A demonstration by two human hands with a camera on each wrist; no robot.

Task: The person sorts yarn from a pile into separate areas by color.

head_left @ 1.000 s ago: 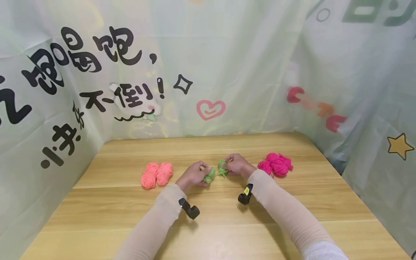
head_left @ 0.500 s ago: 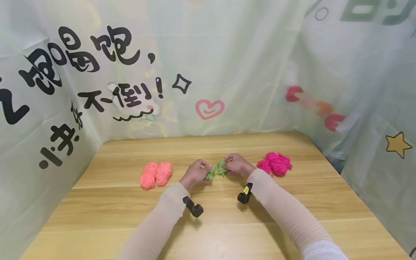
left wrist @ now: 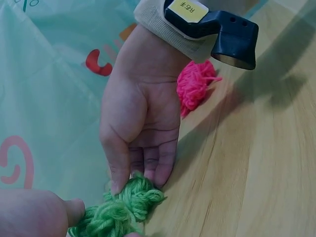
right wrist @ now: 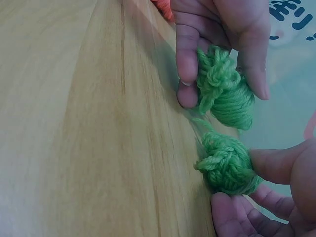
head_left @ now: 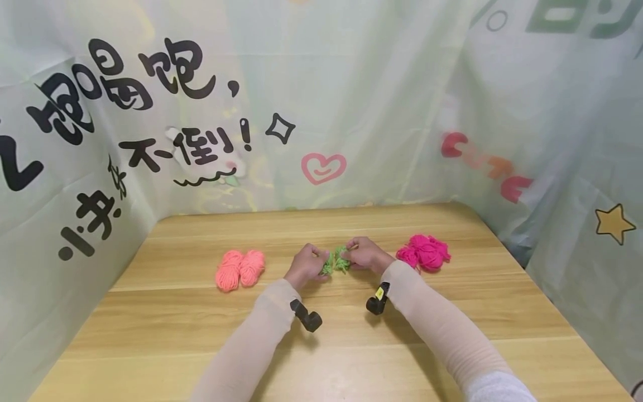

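Near the middle of the table, my left hand (head_left: pixel 303 264) holds a small green yarn bundle (right wrist: pixel 228 96) between thumb and fingers. Facing it, my right hand (head_left: pixel 369 255) pinches a second green yarn bundle (right wrist: pixel 226 165) by its right side. The right wrist view shows a narrow gap between the two bundles, with a loose strand there. In the left wrist view, the left-hand bundle (left wrist: pixel 106 219) overlaps the right-hand bundle (left wrist: pixel 140 196), and part of my left hand is cut off by the frame edge.
Two coral yarn skeins (head_left: pixel 240 270) lie side by side on the wooden table (head_left: pixel 166 324), left of my hands. A magenta yarn pile (head_left: pixel 427 253) sits just beyond my right wrist. Printed curtains (head_left: pixel 382 111) enclose the back and sides.
My left hand has moved right and slightly away from me with its green yarn bundle, narrowing the gap to the other one. My right hand has stayed nearly still.
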